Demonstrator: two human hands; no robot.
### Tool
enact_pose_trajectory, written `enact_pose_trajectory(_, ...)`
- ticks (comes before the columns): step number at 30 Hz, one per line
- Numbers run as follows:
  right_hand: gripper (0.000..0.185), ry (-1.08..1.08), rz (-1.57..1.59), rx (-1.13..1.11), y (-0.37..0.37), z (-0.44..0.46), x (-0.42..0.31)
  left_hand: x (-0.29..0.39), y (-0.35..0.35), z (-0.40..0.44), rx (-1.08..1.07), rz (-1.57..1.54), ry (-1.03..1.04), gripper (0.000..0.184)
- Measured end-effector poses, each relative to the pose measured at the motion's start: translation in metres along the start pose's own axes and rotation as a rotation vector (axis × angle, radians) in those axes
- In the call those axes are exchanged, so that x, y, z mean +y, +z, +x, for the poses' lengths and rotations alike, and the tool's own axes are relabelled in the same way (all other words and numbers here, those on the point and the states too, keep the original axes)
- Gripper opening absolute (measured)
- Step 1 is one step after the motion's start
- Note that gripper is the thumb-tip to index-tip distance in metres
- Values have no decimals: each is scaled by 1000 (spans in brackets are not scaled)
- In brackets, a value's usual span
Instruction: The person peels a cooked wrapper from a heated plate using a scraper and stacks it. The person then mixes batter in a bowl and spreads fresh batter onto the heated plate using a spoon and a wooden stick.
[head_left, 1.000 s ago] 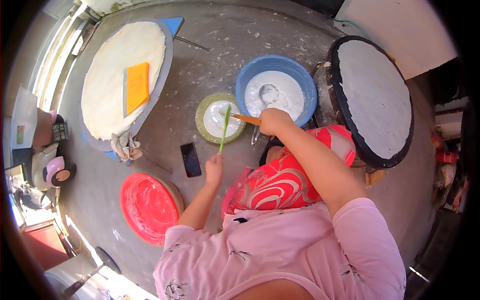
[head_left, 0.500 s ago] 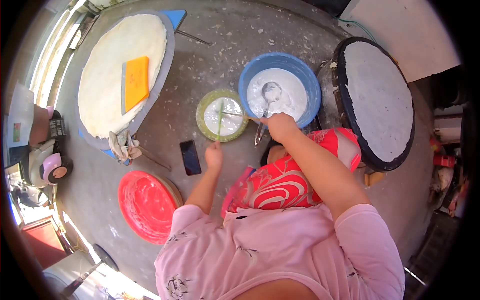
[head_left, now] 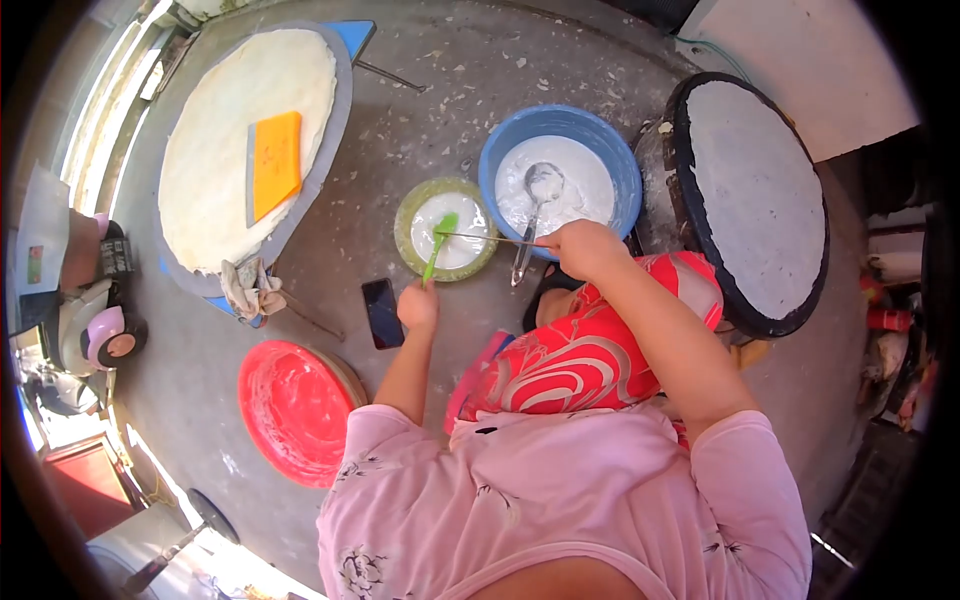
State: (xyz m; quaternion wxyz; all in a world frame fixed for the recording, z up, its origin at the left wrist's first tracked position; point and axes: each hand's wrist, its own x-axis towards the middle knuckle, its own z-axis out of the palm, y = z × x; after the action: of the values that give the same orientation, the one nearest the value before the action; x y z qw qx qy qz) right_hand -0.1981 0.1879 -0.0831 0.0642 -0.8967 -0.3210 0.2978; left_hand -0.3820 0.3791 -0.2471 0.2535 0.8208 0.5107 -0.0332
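Observation:
My left hand [head_left: 418, 305] is closed around the handle of a green spatula [head_left: 436, 245]. The spatula's head is over a yellow-green bowl [head_left: 407, 250] of white batter [head_left: 462, 252]. A thin, stick-like tool [head_left: 490, 237] is gripped in my right hand [head_left: 588, 250]. It reaches left across the bowl, and its far end meets the spatula head; whether that end is shaped differently cannot be made out. Beside the bowl, a blue basin [head_left: 630, 165] contains more white batter, and a metal ladle [head_left: 535, 215] rests in it with its handle over the rim.
A round griddle [head_left: 760, 200] covered with a pale layer stands at right. At left, a round board [head_left: 340, 110] bears pale sheets and an orange scraper [head_left: 277, 165]. A cloth [head_left: 250, 290] hangs at its edge. A phone [head_left: 381, 313] and a red basin [head_left: 300, 412] are nearer me.
The green spatula has turned from edge-on to showing its flat head. My left hand has shifted slightly left, and my right hand has moved right with the thin tool.

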Motion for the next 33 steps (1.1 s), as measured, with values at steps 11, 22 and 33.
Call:
enact_pose_trajectory(11,34,-27,-344,188,6,6,-7,-46,37,-9,49,-487,100,30)
enact_pose_trajectory(22,27,49,10,242,-88,-53,58,-27,60,13,-341,-775,-235,30)
enact_pose_trajectory(33,29,374,-162,144,-61,-65,113,-30,41,-14,-217,-384,72,41)
